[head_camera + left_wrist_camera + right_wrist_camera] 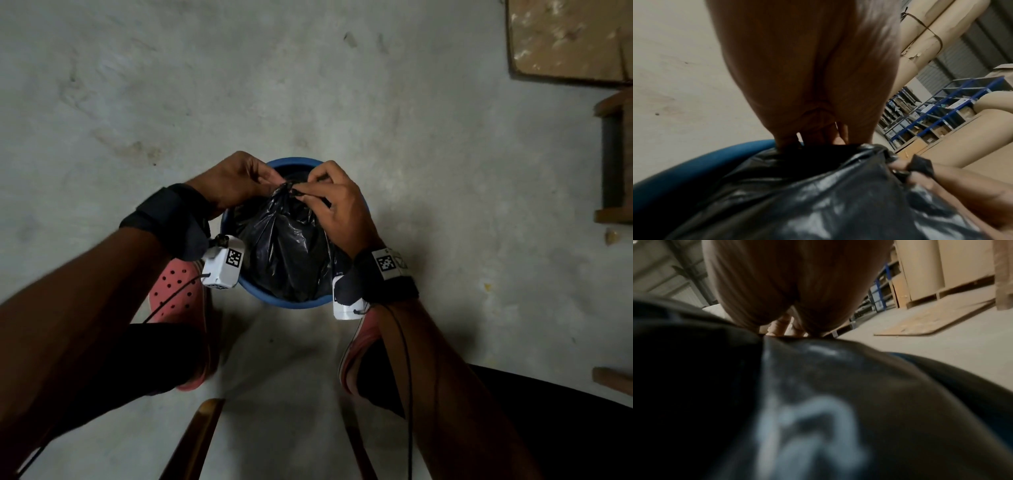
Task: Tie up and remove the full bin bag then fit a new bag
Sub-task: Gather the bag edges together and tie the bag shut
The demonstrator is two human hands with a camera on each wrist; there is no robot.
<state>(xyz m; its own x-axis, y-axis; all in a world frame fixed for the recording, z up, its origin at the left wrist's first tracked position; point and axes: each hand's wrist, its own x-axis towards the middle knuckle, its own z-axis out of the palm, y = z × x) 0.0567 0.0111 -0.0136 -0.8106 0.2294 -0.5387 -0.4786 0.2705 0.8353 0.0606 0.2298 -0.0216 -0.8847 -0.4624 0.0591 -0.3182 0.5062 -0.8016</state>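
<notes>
A full black bin bag (284,246) sits in a round blue bin (291,305) on the floor between my feet. Its top is gathered into a twisted neck (289,188) at the bin's far side. My left hand (239,178) pinches the neck from the left. My right hand (329,192) pinches it from the right, fingers curled over the plastic. In the left wrist view the shiny black bag (818,194) fills the lower frame beside the blue bin rim (694,162), and fingers of my right hand (920,172) hold a black flap. The right wrist view shows the bag (818,402), blurred.
Grey concrete floor (239,85) surrounds the bin. My pink shoes (174,287) stand either side of it. A cardboard sheet (565,37) lies at the far right, with wooden frames (613,154) below it. A wooden leg (195,442) stands near me. Blue shelving (941,113) lies beyond.
</notes>
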